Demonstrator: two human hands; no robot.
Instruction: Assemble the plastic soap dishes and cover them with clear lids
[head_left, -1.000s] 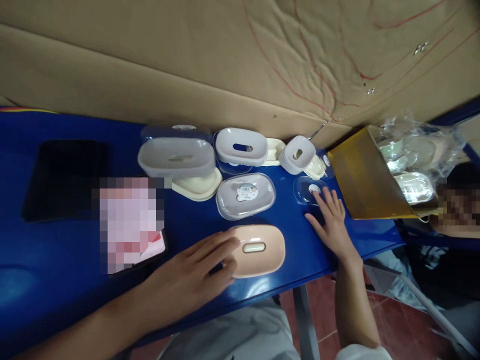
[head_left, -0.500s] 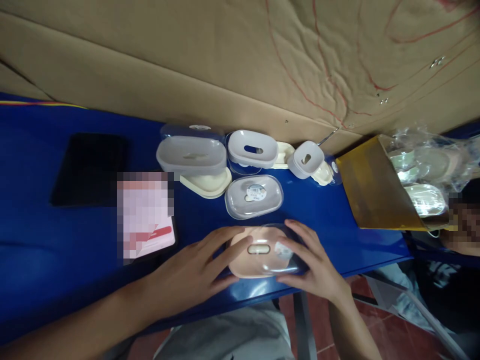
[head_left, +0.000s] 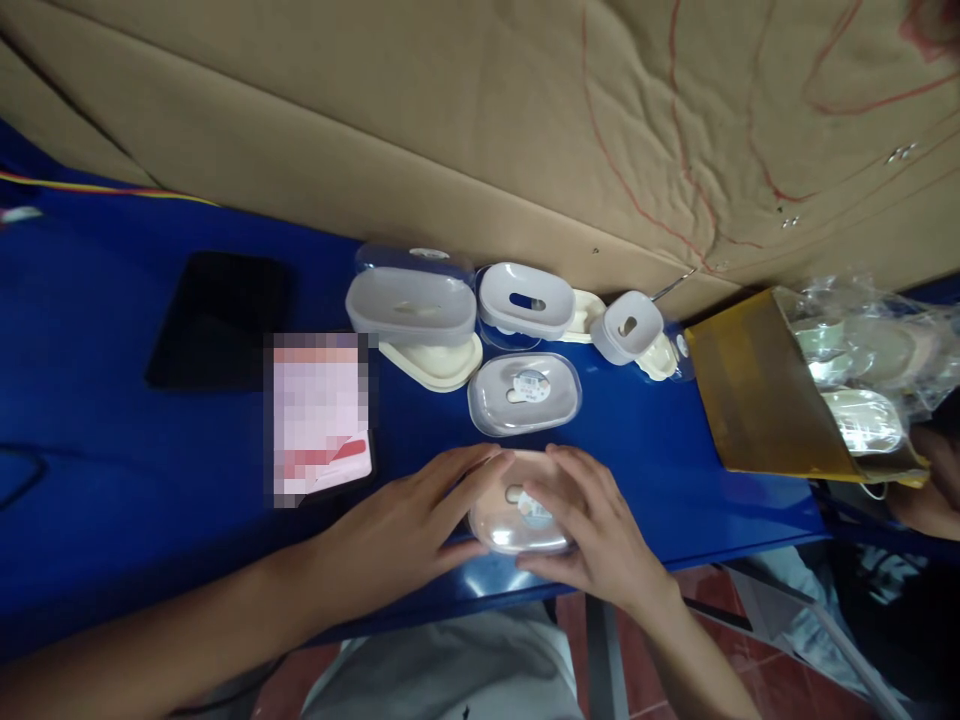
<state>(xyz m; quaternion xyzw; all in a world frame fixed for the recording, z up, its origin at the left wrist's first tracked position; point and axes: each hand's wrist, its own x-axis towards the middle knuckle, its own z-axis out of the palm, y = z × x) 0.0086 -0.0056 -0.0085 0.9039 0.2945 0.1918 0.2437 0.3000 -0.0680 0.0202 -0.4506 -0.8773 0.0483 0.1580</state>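
At the near edge of the blue table (head_left: pixel 652 450): peach box (head_left: pixel 493 492) lying flat, clear lid (head_left: pixel 514 540) with a round sticker over it; I cannot tell whether it is fully seated;
Left hand (head_left: pixel 416 515): thumb and fingers curved round the peach box's left end, grasping it;
Right hand (head_left: pixel 596 525): fingers over the clear lid's top and far side, thumb at the near side, gripping it;
Just behind the hands: lidded grey box (head_left: pixel 491 395), sticker on top;
Back row: slotted grey box (head_left: pixel 499 318) between a wide one (head_left: pixel 411 315) and a small one (head_left: pixel 622 345), cream trays (head_left: pixel 439 370) among them;
Left side: lit phone (head_left: pixel 356 470), near a black flat object (head_left: pixel 217 320);
Right side: open carton (head_left: pixel 757 390) holding plastic-wrapped boxes (head_left: pixel 866 420); beside it, another person's hand or arm (head_left: pixel 926 505).
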